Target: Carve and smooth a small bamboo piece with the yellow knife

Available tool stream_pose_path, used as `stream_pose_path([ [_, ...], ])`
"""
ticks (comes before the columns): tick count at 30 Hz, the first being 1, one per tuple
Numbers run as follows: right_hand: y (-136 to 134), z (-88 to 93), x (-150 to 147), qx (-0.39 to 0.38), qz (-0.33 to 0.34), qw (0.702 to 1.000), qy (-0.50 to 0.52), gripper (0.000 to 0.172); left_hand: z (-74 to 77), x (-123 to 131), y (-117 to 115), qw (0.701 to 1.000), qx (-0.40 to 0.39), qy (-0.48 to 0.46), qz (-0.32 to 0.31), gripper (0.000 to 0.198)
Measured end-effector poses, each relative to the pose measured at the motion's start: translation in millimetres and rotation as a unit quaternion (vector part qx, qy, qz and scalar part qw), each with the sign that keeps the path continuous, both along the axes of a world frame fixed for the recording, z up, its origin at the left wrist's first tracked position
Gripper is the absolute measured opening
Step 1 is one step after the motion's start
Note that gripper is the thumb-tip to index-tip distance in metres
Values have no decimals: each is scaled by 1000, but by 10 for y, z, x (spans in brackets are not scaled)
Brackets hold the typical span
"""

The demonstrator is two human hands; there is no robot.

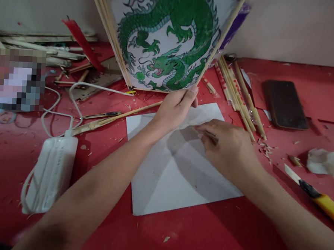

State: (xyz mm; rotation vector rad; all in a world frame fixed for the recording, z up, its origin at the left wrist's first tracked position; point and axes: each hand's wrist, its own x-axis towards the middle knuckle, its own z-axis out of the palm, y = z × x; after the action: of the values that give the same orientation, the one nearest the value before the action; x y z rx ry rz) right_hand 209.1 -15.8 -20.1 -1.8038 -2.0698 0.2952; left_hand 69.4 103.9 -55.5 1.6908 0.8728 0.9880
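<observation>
My left hand (pixel 175 107) grips the bottom edge of a bamboo-framed lantern panel (pixel 166 39) painted with a green dragon, which stands tilted on the red table. My right hand (pixel 227 147) is closed in a pinch on a thin dark stick-like tool (pixel 209 134) above a white sheet of paper (pixel 175 174) lying flat in front of me. What the tool is I cannot make out.
A white power bank with its cable (pixel 51 171) lies at the left. Bamboo sticks (pixel 238 95) and a dark phone (pixel 285 104) lie at the right. A yellow utility knife (pixel 317 196) and white wad (pixel 324 161) sit at the far right. Wood scraps clutter the back left.
</observation>
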Motion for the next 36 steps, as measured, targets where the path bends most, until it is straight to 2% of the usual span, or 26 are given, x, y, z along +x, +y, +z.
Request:
stream_pose_path([
  [4,-215,43,-282,-29,82,996,34,37,-10,3,9,1000,4,-13,10,59],
  [7,-384,35,-472,-41,130,990,34,38,-25,14,12,1000,4,-4,22,60],
  [13,-567,16,-620,-62,205,977,8,39,-24,9,-1,1000,-10,-2,12,61],
  [16,-467,20,-498,-41,190,981,3,42,-15,1,-3,1000,-12,-3,2,59],
  [19,-229,-5,-222,-2,120,993,-7,44,-11,0,4,1000,-9,-8,0,60],
  [20,-145,-16,-125,30,81,996,-14,39,-11,1,7,1000,-8,-8,0,60],
  [22,-16,-28,18,27,20,999,-19,31,-10,3,12,1000,-5,-5,3,60],
  [24,23,-22,46,25,1,999,-24,28,-6,4,14,1000,-1,-4,6,59],
  [26,-41,-1,-51,20,26,999,-25,31,-2,4,14,1000,1,-6,8,58],
  [29,-272,30,-337,2,96,995,-29,39,6,1,11,1000,-2,-12,8,57],
  [32,-532,37,-613,1,169,986,-12,37,13,-2,8,1000,-7,-13,5,57],
  [36,-682,26,-737,-28,215,976,14,38,19,-6,4,1000,-5,-1,5,56],
])
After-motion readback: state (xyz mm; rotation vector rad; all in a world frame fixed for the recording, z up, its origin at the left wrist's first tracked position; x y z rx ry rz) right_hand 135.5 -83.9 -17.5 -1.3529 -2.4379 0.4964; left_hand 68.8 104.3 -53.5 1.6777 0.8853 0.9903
